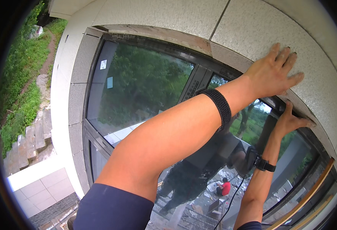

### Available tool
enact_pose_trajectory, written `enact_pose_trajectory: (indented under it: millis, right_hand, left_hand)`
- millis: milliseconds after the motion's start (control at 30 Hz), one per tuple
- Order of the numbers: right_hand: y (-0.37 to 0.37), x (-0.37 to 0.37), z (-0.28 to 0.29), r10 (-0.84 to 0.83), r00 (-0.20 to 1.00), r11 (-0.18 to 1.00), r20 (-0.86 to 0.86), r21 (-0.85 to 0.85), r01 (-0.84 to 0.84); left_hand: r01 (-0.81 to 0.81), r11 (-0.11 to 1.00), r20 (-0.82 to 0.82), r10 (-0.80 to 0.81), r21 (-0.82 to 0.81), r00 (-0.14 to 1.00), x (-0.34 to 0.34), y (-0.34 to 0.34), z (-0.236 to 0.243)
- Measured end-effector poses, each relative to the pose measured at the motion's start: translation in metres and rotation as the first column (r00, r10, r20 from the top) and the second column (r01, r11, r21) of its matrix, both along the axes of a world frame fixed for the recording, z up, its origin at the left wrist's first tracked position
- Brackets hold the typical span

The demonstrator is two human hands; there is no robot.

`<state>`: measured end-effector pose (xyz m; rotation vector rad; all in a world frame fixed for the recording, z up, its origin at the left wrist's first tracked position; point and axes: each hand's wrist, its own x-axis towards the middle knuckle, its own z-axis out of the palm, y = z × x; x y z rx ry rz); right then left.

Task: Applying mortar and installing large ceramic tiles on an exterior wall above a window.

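Left hand (274, 73) lies flat, fingers spread, on the stone panel (291, 30) above the window (137, 88). Right hand (289, 122), fingers open, presses the frame (199, 82) edge below the panel. Bracing, it seems; next calls for steady pressure.

Daylight outside: a dark-framed window (137, 88) mirrors green trees, pale speckled stone cladding (168, 15) runs above it, and a grassy slope (26, 69) with stone steps (30, 142) lies to its left.

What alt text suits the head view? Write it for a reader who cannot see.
The left hand presses flat on a speckled stone wall panel above a dark-framed window, while the right hand touches the frame's top edge. The glass reflects trees.
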<state>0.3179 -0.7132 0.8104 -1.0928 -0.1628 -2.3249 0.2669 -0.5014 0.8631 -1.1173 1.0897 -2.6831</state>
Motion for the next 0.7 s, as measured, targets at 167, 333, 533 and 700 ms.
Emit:
enact_pose_trajectory:
  millis: [167,333,533,700]
  right_hand:
    - [0.004,0.001,-0.001,-0.001,1.0,1.0,-0.009,-0.024,0.001]
    - [0.007,-0.006,-0.004,-0.035,0.998,0.998,-0.058,0.046,0.038]
    - [0.011,0.003,0.006,0.019,0.998,0.996,0.059,-0.085,-0.013]
    - [0.016,-0.011,0.001,-0.109,0.994,0.99,0.013,-0.089,0.11]
  left_hand:
    - [0.007,0.999,0.017,-0.007,-0.032,1.0,0.008,0.001,0.001]
    - [0.019,0.998,0.04,-0.017,-0.056,0.999,0.008,-0.004,0.001]
    - [-0.005,0.999,0.025,0.006,-0.04,1.0,0.014,0.002,0.003]
    - [0.09,0.996,0.017,-0.09,-0.011,0.996,0.021,-0.008,0.007]
